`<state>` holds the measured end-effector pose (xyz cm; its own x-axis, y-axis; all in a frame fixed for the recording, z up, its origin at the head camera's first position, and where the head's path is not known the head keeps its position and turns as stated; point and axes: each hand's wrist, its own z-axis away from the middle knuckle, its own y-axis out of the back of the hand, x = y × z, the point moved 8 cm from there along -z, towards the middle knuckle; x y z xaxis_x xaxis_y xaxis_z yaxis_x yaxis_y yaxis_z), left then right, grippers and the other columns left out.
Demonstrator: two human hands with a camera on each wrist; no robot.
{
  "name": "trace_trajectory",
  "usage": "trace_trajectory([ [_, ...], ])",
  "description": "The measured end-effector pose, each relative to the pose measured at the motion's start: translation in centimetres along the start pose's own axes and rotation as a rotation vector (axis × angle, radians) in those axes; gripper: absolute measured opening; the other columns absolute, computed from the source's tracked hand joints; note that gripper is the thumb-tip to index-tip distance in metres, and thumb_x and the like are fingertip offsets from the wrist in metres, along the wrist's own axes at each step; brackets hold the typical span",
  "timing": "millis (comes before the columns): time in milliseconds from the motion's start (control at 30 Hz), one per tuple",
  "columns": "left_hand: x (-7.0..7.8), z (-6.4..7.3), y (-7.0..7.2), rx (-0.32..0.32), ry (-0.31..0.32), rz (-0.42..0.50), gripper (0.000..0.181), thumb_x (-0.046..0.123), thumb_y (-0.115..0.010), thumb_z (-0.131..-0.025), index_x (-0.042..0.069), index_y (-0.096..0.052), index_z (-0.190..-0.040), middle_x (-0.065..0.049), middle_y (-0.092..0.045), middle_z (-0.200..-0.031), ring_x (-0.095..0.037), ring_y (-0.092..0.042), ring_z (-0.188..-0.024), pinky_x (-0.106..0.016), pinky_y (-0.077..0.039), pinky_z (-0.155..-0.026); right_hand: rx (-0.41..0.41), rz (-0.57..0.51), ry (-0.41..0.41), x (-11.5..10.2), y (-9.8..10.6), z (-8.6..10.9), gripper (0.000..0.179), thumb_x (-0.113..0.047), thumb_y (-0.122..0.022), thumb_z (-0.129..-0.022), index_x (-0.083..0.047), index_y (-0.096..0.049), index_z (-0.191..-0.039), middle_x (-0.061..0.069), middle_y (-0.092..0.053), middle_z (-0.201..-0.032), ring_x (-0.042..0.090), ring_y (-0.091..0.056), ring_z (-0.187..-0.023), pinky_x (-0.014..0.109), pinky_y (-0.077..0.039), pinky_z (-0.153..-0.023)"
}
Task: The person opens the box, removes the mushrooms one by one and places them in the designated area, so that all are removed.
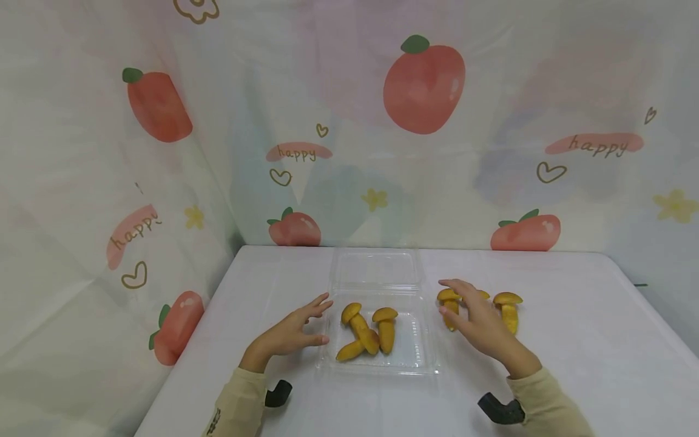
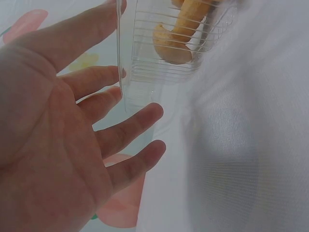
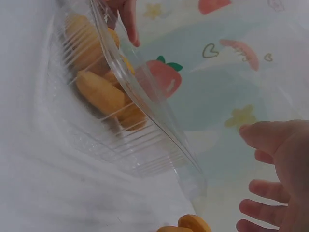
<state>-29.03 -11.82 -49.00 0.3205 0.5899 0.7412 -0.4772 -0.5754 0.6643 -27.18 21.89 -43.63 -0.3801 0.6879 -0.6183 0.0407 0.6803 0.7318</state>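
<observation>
A clear plastic clamshell box lies opened on the table, its lid folded back flat behind it. Three yellow-brown mushrooms, among them an upright-looking one, rest inside; two of them cross. My left hand is at the box's left rim, fingers spread; in the left wrist view its thumb and some fingertips reach the rim. To the right of the box, my right hand hovers around more mushrooms, its fingers apart and gripping nothing visible. It partly hides one mushroom; another shows beside its fingers.
A third loose mushroom lies right of my right hand. The white table ends at a fruit-printed curtain behind and on the left. Black curved pieces stick out by both sleeves.
</observation>
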Motion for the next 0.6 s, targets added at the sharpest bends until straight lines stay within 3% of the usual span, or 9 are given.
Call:
trace_trajectory([
  [200, 0.1, 0.1, 0.0, 0.001, -0.007, -0.002, 0.076, 0.025, -0.072, -0.094, 0.01, -0.034, -0.159, -0.009, -0.018, -0.171, -0.04, -0.045, -0.143, -0.07, -0.032, -0.115, -0.022, -0.012, -0.001, -0.7, -1.2, 0.2, 0.051, -0.018, -0.067, -0.098, -0.005, -0.049, -0.143, 0.023, -0.049, -0.147, 0.046, -0.046, -0.136, 0.069, -0.039, -0.109],
  [600, 0.2, 0.1, 0.1, 0.003, -0.004, -0.011, 0.076, 0.025, -0.072, -0.094, 0.011, -0.034, -0.159, -0.008, -0.017, -0.172, -0.037, -0.046, -0.143, -0.068, -0.031, -0.117, -0.033, 0.013, 0.062, -2.1, -3.2, 0.2, 0.049, -0.017, -0.07, -0.096, -0.008, -0.054, -0.141, 0.017, -0.054, -0.144, 0.041, -0.05, -0.134, 0.066, -0.043, -0.107],
])
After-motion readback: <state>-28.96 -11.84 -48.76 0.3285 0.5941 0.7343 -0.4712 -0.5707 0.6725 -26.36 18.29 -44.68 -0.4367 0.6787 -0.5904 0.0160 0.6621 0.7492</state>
